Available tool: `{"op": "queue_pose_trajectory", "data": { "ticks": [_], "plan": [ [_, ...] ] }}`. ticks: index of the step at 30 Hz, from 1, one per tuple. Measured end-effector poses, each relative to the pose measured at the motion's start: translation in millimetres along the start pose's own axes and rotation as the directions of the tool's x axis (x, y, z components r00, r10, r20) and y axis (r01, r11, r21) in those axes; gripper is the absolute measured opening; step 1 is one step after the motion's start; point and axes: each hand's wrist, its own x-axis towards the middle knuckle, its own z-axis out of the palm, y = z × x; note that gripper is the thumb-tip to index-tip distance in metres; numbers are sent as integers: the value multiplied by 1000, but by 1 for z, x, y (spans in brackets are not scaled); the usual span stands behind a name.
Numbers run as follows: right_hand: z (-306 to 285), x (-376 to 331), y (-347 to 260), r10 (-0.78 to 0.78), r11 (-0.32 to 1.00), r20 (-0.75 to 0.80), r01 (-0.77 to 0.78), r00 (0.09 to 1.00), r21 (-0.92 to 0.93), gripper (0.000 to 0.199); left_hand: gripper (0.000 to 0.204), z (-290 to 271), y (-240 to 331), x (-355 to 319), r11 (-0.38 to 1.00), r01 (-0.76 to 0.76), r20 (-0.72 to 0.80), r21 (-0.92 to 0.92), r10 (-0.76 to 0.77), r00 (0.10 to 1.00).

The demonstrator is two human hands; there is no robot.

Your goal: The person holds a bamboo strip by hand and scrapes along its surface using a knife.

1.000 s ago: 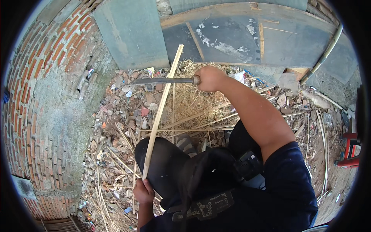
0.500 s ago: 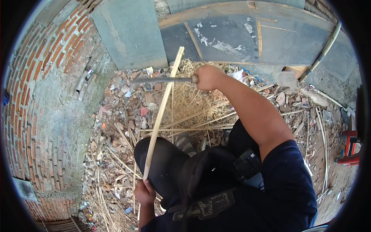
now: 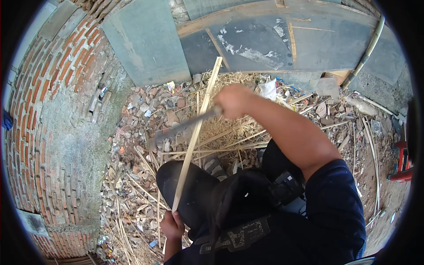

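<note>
My left hand (image 3: 172, 225) is closed around the lower end of a long pale bamboo strip (image 3: 189, 154). The strip slants up and to the right, passing over my left knee. My right hand (image 3: 234, 100) grips the handle of a machete (image 3: 174, 130), whose blade is smeared by motion. That blade crosses the upper part of the strip and points down to the left. Whether its edge touches the strip I cannot tell. Shavings (image 3: 234, 128) lie in a heap beyond my knees.
Several loose strips (image 3: 238, 149) lie over rubble around my feet. A brick wall (image 3: 48, 132) rises on the left, and grey boards (image 3: 260, 44) stand at the far side. A pole (image 3: 366, 53) leans there at the right. Something red (image 3: 401, 163) stands at the right edge.
The machete has swung from nearly level to slanting, its tip lower and nearer me. My right hand has come slightly down. The strip's upper end shows a little farther right.
</note>
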Motion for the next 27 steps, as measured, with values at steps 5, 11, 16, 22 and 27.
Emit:
{"op": "queue_pose_trajectory", "data": {
  "ticks": [5,11,16,22,27],
  "plan": [
    [13,6,33,228,966,-107,-211,968,153,22,30,8,5,14,999,-29,-65,40,31,997],
    [4,-8,6,203,969,-131,-180,970,169,22,32,13,0,7,1000,-7,-59,13,8,998],
    [2,-17,-14,-76,997,-90,75,993,-9,17,32,16,0,12,1000,14,-57,-12,-14,998],
    [11,4,41,308,934,-152,-268,939,236,21,33,15,6,16,999,16,-89,-41,-19,996],
    [14,8,40,254,933,-244,-171,936,317,24,33,17,3,13,999,2,-103,-40,-6,995]
  ]
}}
